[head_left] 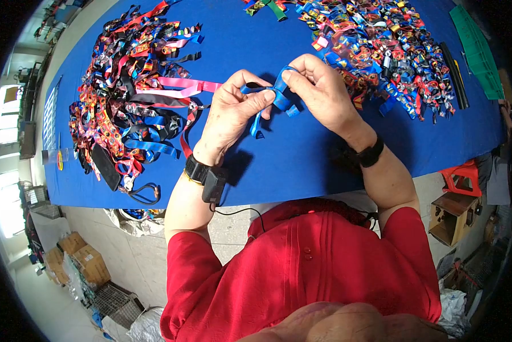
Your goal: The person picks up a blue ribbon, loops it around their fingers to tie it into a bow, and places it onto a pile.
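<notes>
Head view. Seen from above: both hands raised over a blue table [301,154], meeting near the centre of the frame.

Left hand [233,111]: fingers curled, thumb and forefinger pinched on a blue strap [276,98], gripping its left part. Black wrist device [205,174] on that wrist, cable trailing down at 6 o'clock toward the red shirt [307,273].

Right hand [318,85]: fingers bent inward, fingertips closed on the upper loop of the same strap, at 3 o'clock from the left hand and touching it through the strap. Black band [371,154] on that wrist.

Strap: held between both hands, above the table, looped at the top, loose ends hanging down at 6 o'clock, not lying on the cloth.

At 9 o'clock from the hands: left pile [130,97] of mixed coloured straps spread on the table, pink ribbons reaching toward the left hand. At 1 o'clock: right pile [375,51], denser, smaller folded straps, just beside the right hand. At 2 o'clock, far table edge: green sheet [477,51].

Beyond the table at 4 o'clock: red stool [464,174] and cardboard box [452,216] on the floor. At 7 o'clock: more boxes [82,262], well apart from the table.
</notes>
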A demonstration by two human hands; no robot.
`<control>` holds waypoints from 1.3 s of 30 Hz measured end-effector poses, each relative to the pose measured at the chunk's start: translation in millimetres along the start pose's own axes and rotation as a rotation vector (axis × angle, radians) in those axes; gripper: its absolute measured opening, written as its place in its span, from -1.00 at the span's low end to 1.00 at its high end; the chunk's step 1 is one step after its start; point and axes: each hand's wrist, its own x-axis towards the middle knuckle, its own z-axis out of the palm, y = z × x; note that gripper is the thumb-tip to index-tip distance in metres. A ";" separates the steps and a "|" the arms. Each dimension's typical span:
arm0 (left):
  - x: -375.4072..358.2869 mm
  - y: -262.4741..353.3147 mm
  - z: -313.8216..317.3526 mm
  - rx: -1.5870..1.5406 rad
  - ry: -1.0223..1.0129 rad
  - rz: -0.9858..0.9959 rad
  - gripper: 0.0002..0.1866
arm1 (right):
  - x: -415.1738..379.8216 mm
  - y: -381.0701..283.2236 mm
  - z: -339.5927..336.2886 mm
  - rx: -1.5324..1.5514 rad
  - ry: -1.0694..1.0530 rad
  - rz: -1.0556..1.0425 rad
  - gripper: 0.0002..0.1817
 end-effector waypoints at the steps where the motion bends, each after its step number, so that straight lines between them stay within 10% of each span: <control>1: -0.2 0.4 0.0 -0.001 -0.002 0.007 -0.84 | 0.3 1.0 0.3 -0.014 0.009 -0.021 -0.87; 15: -0.4 -4.0 1.2 0.006 0.087 0.061 -0.83 | 0.8 4.5 -0.6 0.153 -0.254 0.013 -0.85; 39: 0.9 -3.9 -0.3 -0.056 0.011 -0.027 -0.81 | 4.5 -0.5 -5.4 -0.182 -0.015 0.070 -0.76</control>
